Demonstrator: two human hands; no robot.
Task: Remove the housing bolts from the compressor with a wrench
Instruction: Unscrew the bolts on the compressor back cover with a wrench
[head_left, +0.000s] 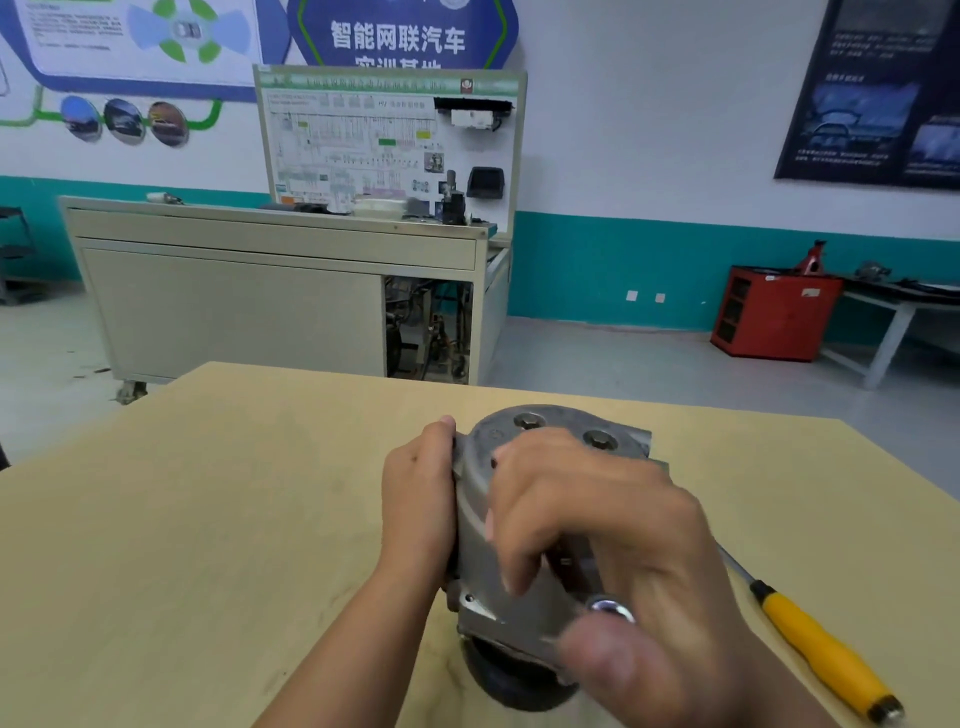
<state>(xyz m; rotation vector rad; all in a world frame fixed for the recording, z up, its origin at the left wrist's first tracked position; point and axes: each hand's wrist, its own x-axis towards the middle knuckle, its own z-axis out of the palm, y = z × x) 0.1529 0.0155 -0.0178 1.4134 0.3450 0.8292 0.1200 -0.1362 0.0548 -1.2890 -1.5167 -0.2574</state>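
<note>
A grey metal compressor (483, 519) lies on a light wooden table (208, 519), its round end plate facing up and away. Two housing bolts (529, 421) (600, 439) show on that plate. My left hand (418, 499) presses flat against the compressor's left side. My right hand (613, 551) lies over the top of the housing, fingers curled around a shiny socket wrench head (610, 608) near its close end. The wrench's handle is hidden under my palm. The black pulley (498, 675) sits at the bottom end.
A yellow-handled screwdriver (821, 644) lies on the table to the right, shaft pointing toward the compressor. Beyond the table stand a beige training bench (234, 291), a red cabinet (774, 312) and a grey workbench (904, 306).
</note>
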